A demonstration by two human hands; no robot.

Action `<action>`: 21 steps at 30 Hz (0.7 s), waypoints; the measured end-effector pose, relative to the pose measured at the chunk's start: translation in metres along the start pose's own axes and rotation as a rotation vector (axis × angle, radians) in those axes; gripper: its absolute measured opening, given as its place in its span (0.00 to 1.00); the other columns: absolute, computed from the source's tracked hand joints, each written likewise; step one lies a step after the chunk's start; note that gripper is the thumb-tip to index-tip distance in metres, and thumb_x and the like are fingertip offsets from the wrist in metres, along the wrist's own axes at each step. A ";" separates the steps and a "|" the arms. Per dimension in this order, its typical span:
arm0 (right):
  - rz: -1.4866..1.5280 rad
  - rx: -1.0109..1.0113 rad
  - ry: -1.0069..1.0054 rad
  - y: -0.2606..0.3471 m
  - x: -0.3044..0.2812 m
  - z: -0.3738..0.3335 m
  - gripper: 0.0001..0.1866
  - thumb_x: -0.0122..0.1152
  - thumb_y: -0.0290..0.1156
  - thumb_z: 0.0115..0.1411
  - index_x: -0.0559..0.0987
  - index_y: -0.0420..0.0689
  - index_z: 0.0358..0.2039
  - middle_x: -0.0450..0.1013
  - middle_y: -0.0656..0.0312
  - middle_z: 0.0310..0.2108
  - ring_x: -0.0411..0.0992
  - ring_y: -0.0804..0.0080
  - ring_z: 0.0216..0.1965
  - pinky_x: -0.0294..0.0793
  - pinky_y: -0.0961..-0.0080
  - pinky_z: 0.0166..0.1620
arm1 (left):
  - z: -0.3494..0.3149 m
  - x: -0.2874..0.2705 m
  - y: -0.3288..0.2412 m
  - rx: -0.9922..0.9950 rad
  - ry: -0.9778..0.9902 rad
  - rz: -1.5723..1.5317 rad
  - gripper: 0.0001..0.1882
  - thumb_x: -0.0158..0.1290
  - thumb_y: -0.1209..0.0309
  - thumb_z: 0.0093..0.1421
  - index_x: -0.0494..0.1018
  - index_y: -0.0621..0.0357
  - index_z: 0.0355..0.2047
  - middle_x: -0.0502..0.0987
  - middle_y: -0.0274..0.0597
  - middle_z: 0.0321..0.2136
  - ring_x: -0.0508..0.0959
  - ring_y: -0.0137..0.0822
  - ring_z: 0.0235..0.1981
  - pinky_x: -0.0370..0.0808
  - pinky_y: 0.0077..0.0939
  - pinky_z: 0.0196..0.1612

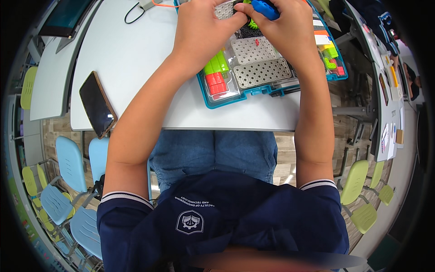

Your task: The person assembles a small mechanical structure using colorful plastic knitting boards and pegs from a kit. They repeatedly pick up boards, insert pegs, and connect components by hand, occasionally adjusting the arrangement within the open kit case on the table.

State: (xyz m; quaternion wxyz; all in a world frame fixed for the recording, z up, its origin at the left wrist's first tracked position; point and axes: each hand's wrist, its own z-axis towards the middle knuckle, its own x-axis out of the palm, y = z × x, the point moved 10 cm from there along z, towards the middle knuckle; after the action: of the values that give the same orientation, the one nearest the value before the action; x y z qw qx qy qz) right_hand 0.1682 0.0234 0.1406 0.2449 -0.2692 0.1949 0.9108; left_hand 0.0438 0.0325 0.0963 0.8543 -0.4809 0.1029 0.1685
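Both hands meet at the top edge, over an open turquoise case (217,104) of plastic building pieces. My right hand (285,27) is closed on a blue rounded plastic piece (265,9). My left hand (208,27) has its thumb against a small black plastic piece (241,5) between the two thumbs; its other fingers are cut off by the frame. Just below the thumbs shows a bright green gear (253,25); whether it is joined to the black piece I cannot tell. Perforated grey plates (263,73), lime blocks (217,63) and red blocks (216,84) lie in the case.
On the white table (136,59), a dark phone (97,104) lies at the left edge. A cable (130,14) runs near the top. More coloured pieces (333,61) fill the case's right side. Blue chairs (70,163) and green chairs (355,181) stand beyond both my arms.
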 end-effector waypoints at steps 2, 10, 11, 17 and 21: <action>-0.001 0.001 0.001 -0.001 0.000 0.000 0.10 0.73 0.25 0.52 0.79 0.36 0.31 0.74 0.51 0.27 0.74 0.52 0.29 0.72 0.64 0.33 | 0.000 -0.001 -0.001 0.006 -0.008 -0.001 0.15 0.62 0.74 0.56 0.82 0.70 0.42 0.85 0.54 0.30 0.86 0.35 0.32 0.79 0.28 0.36; -0.058 -0.046 -0.089 0.002 -0.005 -0.002 0.11 0.74 0.25 0.51 0.79 0.36 0.31 0.73 0.50 0.28 0.74 0.51 0.29 0.72 0.64 0.33 | 0.003 -0.006 0.009 -0.110 -0.023 0.065 0.13 0.61 0.74 0.57 0.83 0.69 0.41 0.85 0.51 0.28 0.85 0.32 0.28 0.79 0.27 0.33; -0.047 -0.009 -0.086 -0.001 -0.004 -0.002 0.12 0.75 0.25 0.51 0.78 0.36 0.31 0.73 0.50 0.27 0.73 0.51 0.29 0.72 0.64 0.33 | 0.003 -0.006 0.019 -0.206 -0.011 0.042 0.13 0.61 0.74 0.58 0.83 0.69 0.41 0.85 0.50 0.28 0.85 0.31 0.27 0.79 0.26 0.32; 0.016 0.151 0.015 -0.015 -0.004 -0.001 0.13 0.77 0.26 0.50 0.79 0.36 0.31 0.74 0.50 0.26 0.73 0.53 0.28 0.72 0.65 0.33 | 0.014 -0.013 0.015 -0.073 0.007 -0.090 0.12 0.61 0.74 0.57 0.83 0.70 0.40 0.85 0.47 0.27 0.83 0.29 0.26 0.80 0.25 0.33; 0.010 0.230 0.074 -0.026 -0.003 0.000 0.13 0.76 0.26 0.51 0.81 0.35 0.34 0.76 0.49 0.27 0.75 0.56 0.28 0.73 0.67 0.34 | 0.012 -0.006 0.024 -0.135 0.077 0.034 0.14 0.62 0.73 0.56 0.82 0.70 0.41 0.85 0.50 0.30 0.84 0.29 0.32 0.80 0.27 0.38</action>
State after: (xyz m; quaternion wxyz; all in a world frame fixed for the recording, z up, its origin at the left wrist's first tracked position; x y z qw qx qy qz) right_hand 0.1848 0.0434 0.1367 0.2623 -0.2716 0.3083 0.8732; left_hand 0.0292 0.0530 0.0858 0.8125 -0.5416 0.1321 0.1707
